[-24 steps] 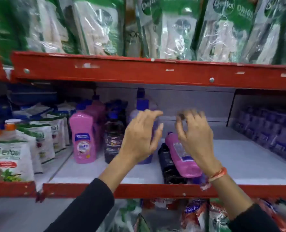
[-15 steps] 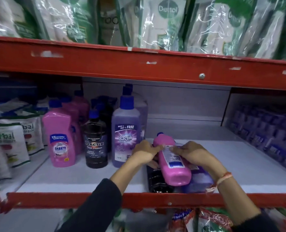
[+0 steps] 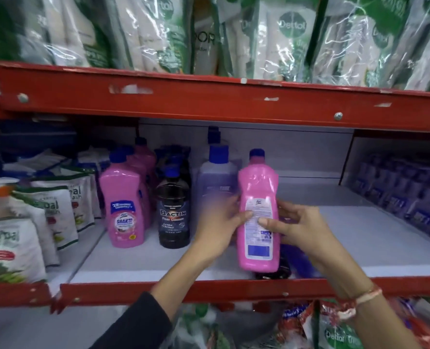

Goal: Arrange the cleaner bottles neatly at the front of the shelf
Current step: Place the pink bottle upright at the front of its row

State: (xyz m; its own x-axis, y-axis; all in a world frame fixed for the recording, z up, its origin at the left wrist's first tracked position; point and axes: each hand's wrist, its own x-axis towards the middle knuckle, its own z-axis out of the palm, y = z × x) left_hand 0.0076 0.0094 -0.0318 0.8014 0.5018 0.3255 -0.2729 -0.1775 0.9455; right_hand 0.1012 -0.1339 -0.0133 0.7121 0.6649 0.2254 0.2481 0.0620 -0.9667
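Both hands hold a pink cleaner bottle with a blue cap upright, its back label facing me, above the front of the white shelf. My left hand grips its left side and my right hand its right side. Under and behind it lie a black bottle and a purple bottle, mostly hidden. To the left stand a pink Shakti bottle, a black Bactin bottle and a lilac bottle, with more bottles behind them.
White herbal refill pouches fill the shelf's left section. Purple packs line the right side. A red shelf beam runs overhead with Dettol pouches above it. The red front lip edges the shelf.
The pink bottle, lying tilted on the other bottles before, has been lifted and stood upright between both hands. The view has shifted slightly.
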